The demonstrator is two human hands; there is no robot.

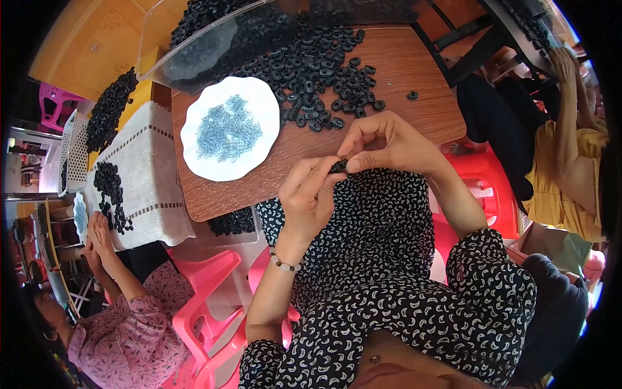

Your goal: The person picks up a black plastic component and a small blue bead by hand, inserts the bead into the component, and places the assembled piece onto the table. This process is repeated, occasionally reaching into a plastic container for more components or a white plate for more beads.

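Between the fingertips of both hands is a small black plastic piece [339,166], held just off the table's near edge and above my lap. My left hand [306,193] pinches it from the left; a beaded bracelet circles that wrist. From the right, the thumb and forefinger of my right hand [391,148] close on it, though the fingers partly cover it. Similar rounded black plastic pieces with holes lie in a loose pile [317,74] beyond my hands. A white scalloped plate [194,163] to the left carries a spread of tiny shiny grey-blue bits [228,128], too small to make out.
Behind the pile, a clear plastic bin [194,65] full of black pieces stands on the brown wooden table [414,58]. At left, a person in pink [129,330] works at a cloth-covered table [152,168]. A person in yellow [564,175] sits at right, near a red chair [489,188].
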